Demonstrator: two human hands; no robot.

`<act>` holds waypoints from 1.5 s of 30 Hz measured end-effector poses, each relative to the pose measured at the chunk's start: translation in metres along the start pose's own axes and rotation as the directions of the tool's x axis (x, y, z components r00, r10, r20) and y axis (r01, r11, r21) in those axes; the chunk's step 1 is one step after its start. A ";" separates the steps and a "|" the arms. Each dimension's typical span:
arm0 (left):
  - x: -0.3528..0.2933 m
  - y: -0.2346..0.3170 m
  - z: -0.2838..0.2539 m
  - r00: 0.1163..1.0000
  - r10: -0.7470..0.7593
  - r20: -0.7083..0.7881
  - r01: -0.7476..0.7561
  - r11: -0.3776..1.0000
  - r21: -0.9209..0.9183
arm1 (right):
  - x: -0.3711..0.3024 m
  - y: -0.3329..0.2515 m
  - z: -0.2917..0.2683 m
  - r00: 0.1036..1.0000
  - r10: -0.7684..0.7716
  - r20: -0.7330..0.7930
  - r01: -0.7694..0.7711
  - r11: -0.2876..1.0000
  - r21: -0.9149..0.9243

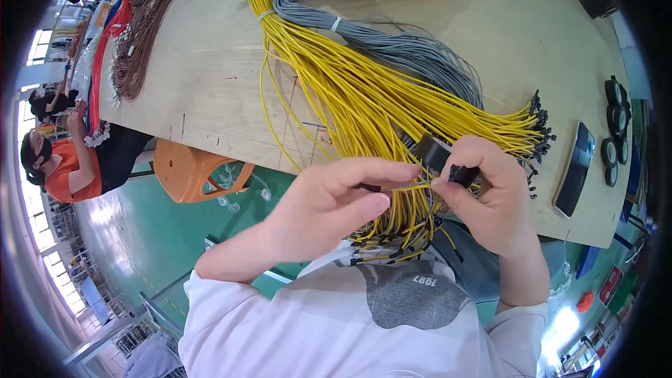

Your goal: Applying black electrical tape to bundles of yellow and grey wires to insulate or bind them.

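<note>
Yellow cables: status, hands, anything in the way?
Right hand gripping black tape roll. Left hand around dark-tipped cable, grip unclear. Yellow cables across table, bunched beneath both hands.

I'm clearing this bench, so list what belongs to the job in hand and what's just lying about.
In the job:
- yellow cables
- cable strand running between the left hand and right hand
- black roll, seemingly tape, in the right hand

Apparently just lying about:
- grey cable bundle
- phone
- black rolls at the table's right
- brown wires
</note>
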State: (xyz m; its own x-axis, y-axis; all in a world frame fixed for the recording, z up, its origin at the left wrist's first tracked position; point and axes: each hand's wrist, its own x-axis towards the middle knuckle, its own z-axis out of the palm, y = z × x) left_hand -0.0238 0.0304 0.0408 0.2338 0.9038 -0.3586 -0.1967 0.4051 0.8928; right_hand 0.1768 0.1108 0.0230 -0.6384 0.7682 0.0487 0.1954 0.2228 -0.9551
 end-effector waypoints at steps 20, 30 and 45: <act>0.005 -0.010 -0.005 0.986 -0.164 0.011 0.152 0.888 -0.434 | -0.006 -0.002 -0.005 0.999 0.019 0.026 -0.017 0.998 -0.059; 0.003 -0.010 0.010 0.996 0.010 -0.089 -0.018 0.995 -0.097 | -0.005 0.002 -0.002 1.000 0.001 -0.006 -0.001 0.999 -0.042; -0.002 0.008 0.014 0.975 -0.216 -0.057 0.179 0.910 -0.375 | -0.008 0.003 0.002 0.980 -0.198 -0.017 0.197 0.979 -0.055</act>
State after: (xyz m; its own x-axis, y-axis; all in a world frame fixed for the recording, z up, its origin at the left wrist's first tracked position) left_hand -0.0127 0.0299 0.0522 0.2163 0.8015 -0.5575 -0.4939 0.5824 0.6456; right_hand 0.1808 0.1041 0.0194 -0.6519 0.7186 0.2421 0.1062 0.4026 -0.9092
